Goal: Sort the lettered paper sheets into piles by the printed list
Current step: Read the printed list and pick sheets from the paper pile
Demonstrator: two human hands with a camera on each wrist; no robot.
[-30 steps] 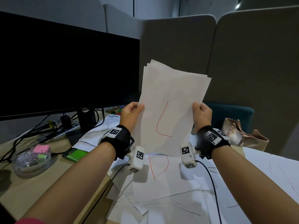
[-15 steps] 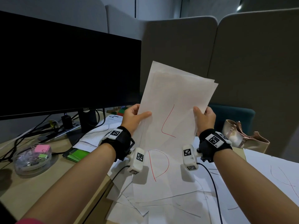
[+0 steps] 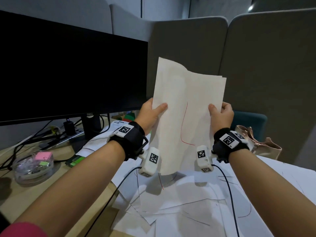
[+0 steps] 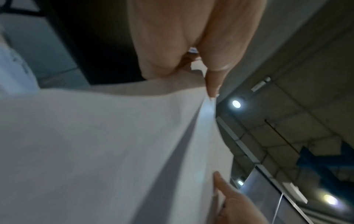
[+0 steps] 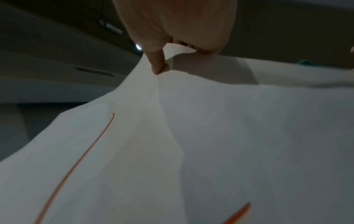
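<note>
I hold a stack of white paper sheets [image 3: 188, 100] upright in front of me; the front sheet bears a red letter L [image 3: 183, 127]. My left hand [image 3: 150, 112] pinches the stack's left edge, thumb on the front. My right hand [image 3: 220, 113] pinches the right edge the same way. In the left wrist view the thumb [image 4: 212, 84] presses the paper [image 4: 95, 144]; in the right wrist view the thumb [image 5: 157, 63] pins the sheet [image 5: 210, 144] with the red stroke. More lettered sheets [image 3: 179, 202] lie scattered on the desk below. A printed list [image 3: 118, 124] lies by the monitor foot.
A black monitor [image 3: 68, 69] stands at the left with cables behind it. A clear bowl of clips and sticky notes [image 3: 33, 166] sits on the wooden desk [image 3: 34, 194]. Grey partition panels [image 3: 256, 65] close the back. A beige bag [image 3: 256, 142] rests at the right.
The stack has risen and swung to the right, standing more upright. My left thumb has slid further onto the front sheet, and the top left of the stack now curls.
</note>
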